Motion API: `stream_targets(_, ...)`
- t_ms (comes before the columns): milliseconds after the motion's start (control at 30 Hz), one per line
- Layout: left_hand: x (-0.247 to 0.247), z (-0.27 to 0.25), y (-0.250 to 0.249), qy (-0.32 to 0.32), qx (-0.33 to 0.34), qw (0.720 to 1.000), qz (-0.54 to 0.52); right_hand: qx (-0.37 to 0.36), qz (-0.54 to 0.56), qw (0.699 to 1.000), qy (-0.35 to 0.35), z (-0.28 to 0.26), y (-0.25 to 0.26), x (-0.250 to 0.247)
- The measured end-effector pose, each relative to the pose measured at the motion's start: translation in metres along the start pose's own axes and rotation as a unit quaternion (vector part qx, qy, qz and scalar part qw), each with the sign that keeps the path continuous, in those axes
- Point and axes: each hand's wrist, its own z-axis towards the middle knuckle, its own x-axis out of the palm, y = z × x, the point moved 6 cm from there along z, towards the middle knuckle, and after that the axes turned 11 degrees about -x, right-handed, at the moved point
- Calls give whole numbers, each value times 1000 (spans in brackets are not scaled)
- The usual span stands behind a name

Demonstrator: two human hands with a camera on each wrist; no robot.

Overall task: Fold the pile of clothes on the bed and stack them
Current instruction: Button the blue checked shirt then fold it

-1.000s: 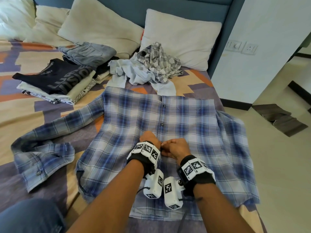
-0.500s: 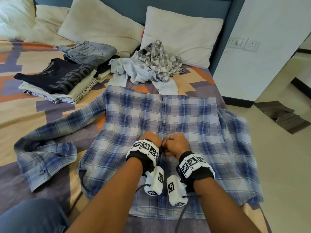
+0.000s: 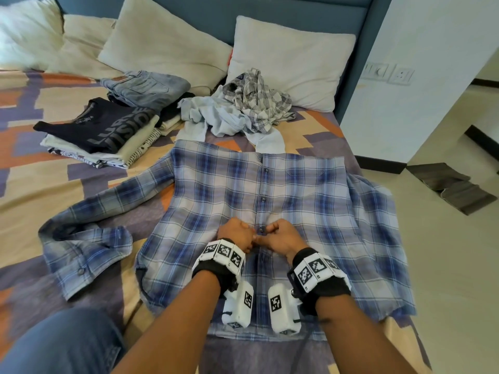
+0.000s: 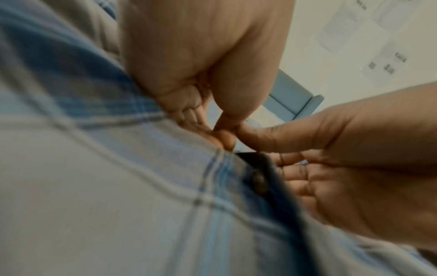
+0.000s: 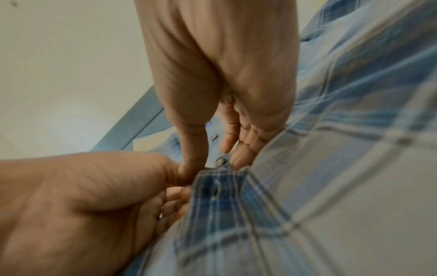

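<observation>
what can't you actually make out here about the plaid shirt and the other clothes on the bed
- Plaid shirt, head view: the hem is hidden under both forearms and wrist cameras; its right sleeve is bunched at the bed edge.
- Button between left hand and right hand: blur in both wrist views hides whether it is through its hole.
- Folded stack: lower garments show edges only.
- Crumpled pile: garment count unclear.

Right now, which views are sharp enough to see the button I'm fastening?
Head view: evenly lit and sharp, with wide-angle bending at the edges; the button shows between the left hand and right hand on the plaid shirt. Left wrist view: dim, soft, near cloth badly blurred. Right wrist view: brighter, still blurred.
</observation>
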Motion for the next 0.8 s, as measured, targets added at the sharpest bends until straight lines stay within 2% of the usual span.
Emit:
stream_targets(100,0,-13,16,9,8,999,-52,-9,-147,988,38,-27,-1,9)
stream_targets(167,-3,-27,25,-3,23,997,-71,-21,-236,971,22,-40,-4,13)
stream_targets(233,-7,-42,28,-43,46,997,-34,-25,-256,966,-18,-50,-1,11)
stream_targets(300,-5,-61,28,-60,75,995,30,-39,-247,967,-57,-60,6,1)
stream_targets(367,-1,-69,28,-58,69,994,65,-59,-231,967,-84,-68,12,-8)
stream_targets(467,-1,-73,24,-70,60,992,90,-87,-215,970,-80,-80,11,-6)
stream_targets(600,0,-73,21,-40,73,993,85,-124,-193,970,-84,-86,5,2)
stream_targets(700,2,-67,27,-2,69,997,42,-128,-166,976,-54,-88,1,6)
stream_targets(800,4,-60,34,18,57,998,-6,-82,-31,995,-51,-82,-12,-1)
